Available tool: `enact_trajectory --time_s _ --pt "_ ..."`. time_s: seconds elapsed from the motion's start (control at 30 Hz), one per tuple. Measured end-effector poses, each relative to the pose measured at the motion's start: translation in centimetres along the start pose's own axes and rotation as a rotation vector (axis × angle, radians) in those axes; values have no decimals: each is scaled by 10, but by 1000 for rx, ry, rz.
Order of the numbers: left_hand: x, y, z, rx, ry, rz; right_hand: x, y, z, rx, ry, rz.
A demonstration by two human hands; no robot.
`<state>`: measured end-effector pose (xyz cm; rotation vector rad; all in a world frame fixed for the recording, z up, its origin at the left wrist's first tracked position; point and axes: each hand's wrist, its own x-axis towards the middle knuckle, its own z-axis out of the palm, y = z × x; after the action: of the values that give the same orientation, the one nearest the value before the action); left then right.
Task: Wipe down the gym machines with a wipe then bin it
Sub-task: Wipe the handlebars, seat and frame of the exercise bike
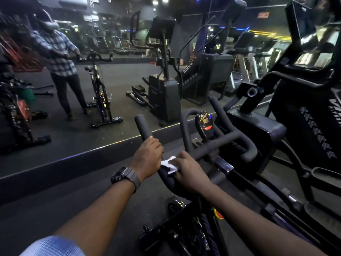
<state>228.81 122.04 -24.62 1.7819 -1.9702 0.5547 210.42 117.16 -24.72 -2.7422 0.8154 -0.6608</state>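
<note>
Left hand (147, 157) is gripping our exercise bike's handlebar (145, 130); we are pressing the white wipe (169, 164) onto its bend with curled right hand (190, 174).

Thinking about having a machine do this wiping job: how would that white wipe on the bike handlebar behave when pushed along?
The wipe looks thin and floppy, crumpled under the right hand, so it would probably bunch up rather than slide flat. It seems very light. The handlebar looks matte and padded, so it may drag.
</note>
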Motion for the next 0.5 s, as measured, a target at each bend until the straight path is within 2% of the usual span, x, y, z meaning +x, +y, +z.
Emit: enact_trajectory --time_s 0.1,0.2,0.3,0.4,0.5 --pt "-2 -8 1 30 36 -28 0 -19 9 54 -10 -136" --pt "-1 -17 -5 -77 94 -152 13 -25 12 17 -30 -195" --pt "3 -26 -15 -177 141 -199 39 -36 14 3 28 -137" --pt "6 -28 -24 -227 96 -261 59 -37 20 1 96 -39" --pt "7 -32 -27 -259 134 -298 38 -32 21 -58 34 -220"
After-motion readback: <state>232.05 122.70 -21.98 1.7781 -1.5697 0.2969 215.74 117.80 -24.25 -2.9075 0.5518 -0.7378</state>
